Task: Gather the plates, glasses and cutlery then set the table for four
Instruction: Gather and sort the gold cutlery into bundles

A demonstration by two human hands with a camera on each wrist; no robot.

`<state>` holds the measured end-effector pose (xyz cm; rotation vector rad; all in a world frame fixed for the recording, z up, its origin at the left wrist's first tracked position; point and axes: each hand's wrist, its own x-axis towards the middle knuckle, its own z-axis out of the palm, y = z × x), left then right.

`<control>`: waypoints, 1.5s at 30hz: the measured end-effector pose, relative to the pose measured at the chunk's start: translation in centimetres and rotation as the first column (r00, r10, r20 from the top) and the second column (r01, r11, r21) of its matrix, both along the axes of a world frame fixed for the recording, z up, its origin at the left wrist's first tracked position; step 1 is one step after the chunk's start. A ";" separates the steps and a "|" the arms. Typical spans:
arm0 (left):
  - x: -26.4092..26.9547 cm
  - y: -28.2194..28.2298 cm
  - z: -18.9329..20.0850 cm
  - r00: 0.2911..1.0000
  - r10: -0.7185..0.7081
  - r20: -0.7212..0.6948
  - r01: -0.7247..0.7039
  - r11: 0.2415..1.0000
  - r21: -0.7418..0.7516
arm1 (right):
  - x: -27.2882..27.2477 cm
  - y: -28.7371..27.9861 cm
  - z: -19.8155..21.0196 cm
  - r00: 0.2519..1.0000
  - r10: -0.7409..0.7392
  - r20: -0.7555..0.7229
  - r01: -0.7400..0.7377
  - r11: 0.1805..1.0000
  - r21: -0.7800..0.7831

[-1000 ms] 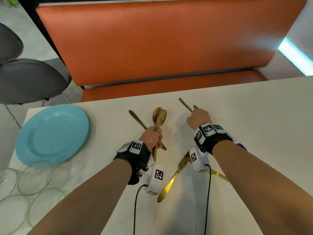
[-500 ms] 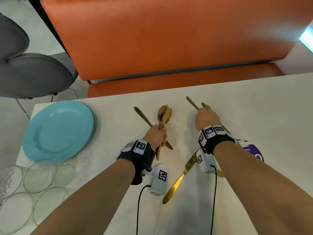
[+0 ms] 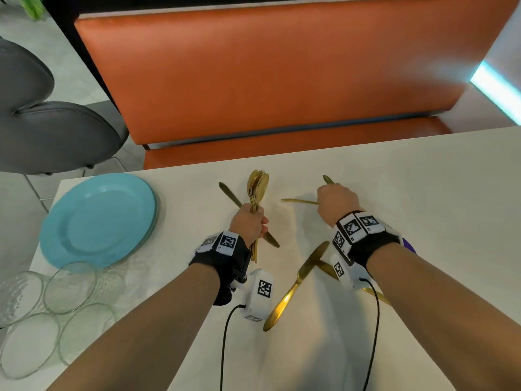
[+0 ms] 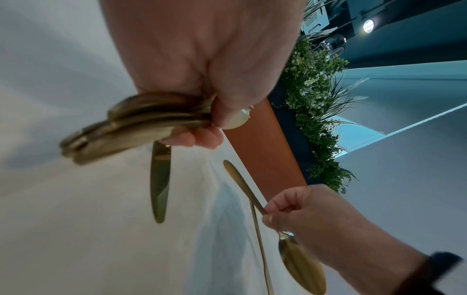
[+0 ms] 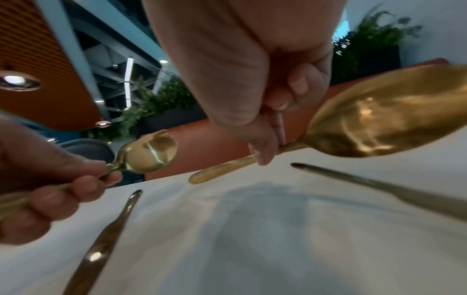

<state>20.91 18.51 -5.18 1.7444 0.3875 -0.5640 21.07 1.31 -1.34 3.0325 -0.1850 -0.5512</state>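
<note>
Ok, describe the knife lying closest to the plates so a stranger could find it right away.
Start at the stack of blue plates on the left end of the white table, then look right to the left hand gripping a bunch of cutlery. The knife lies flat on the table under that hand, slanting away toward the orange bench. Unlike the other gold knives, it sits left of both hands.

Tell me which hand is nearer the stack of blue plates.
Left. The left hand, gripping a bundle of gold spoons, is just right of the blue plates. The right hand, holding one spoon, is farther right across the table.
</note>
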 end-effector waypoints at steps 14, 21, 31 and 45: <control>-5.5 -2.2 2.1 0.962 -0.266 -0.067 0.258 0.960 -0.107 | -5.0 3.0 3.5 0.677 0.728 -0.107 -0.732 0.681 -0.006; -8.0 -2.3 2.7 0.964 -0.241 -0.117 0.223 0.964 -0.148 | -7.0 3.7 3.4 0.681 0.731 -0.038 -0.731 0.682 0.018; -10.7 1.4 2.8 0.977 -0.154 -0.145 0.131 0.979 -0.158 | -10.1 6.7 2.0 0.851 0.517 0.094 -0.525 0.831 0.186; -12.8 11.6 1.5 0.990 0.039 -0.137 -0.032 0.998 0.057 | -14.8 12.0 2.2 0.972 0.236 -0.009 -0.230 0.955 0.190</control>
